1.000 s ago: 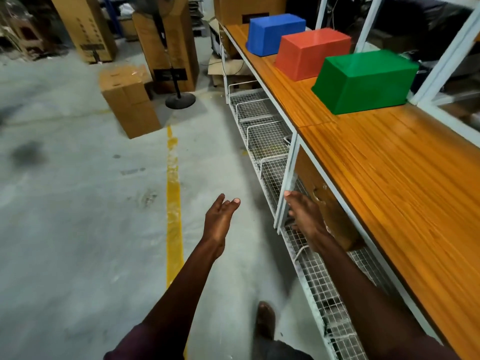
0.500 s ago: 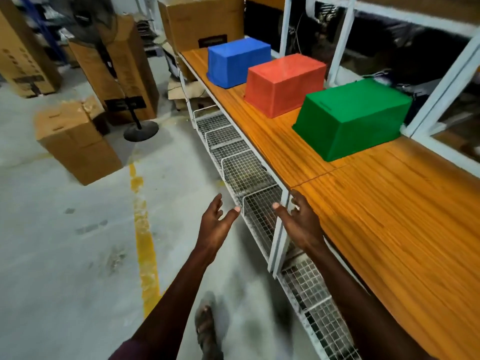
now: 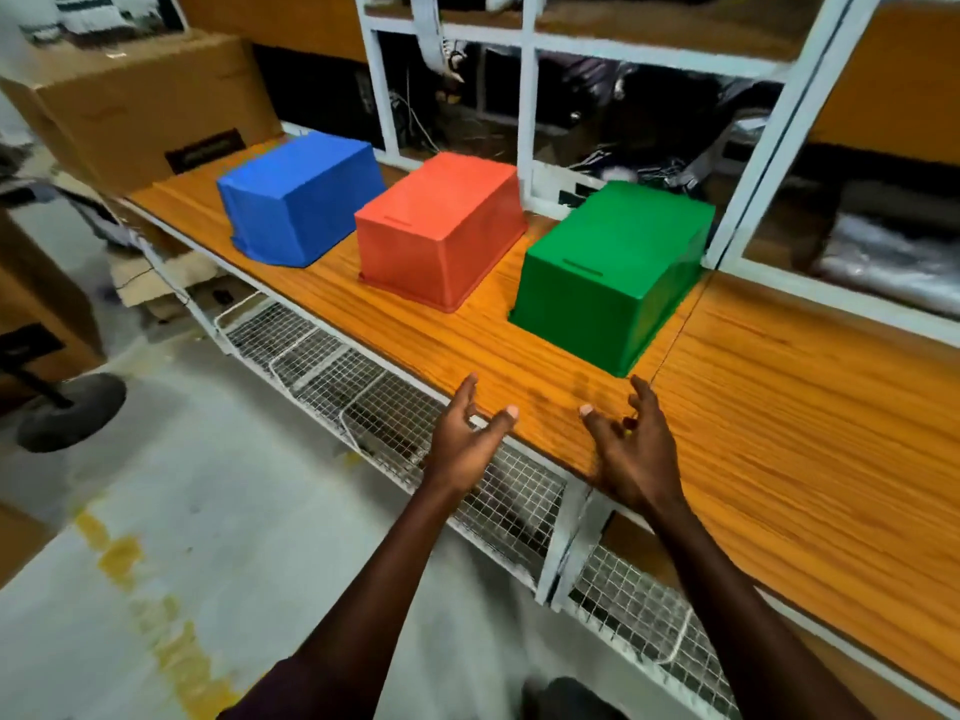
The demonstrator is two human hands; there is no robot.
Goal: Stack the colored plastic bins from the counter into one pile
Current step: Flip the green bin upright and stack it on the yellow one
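three bins sit upside down on the bench (image 3: 779, 433): blue bin (image 3: 304, 197), red bin (image 3: 441, 231), green bin (image 3: 613, 272). the left hand (image 3: 462, 444) and right hand (image 3: 631, 449) reach out, each grip wide, holding nothing.

Bright even light, wide-angle bending, motion blur toward the edges.

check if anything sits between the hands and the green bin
Nothing visible does. Only bare wooden counter lies between the left hand, the right hand and the upside-down green bin. Both hands are empty, fingers spread.
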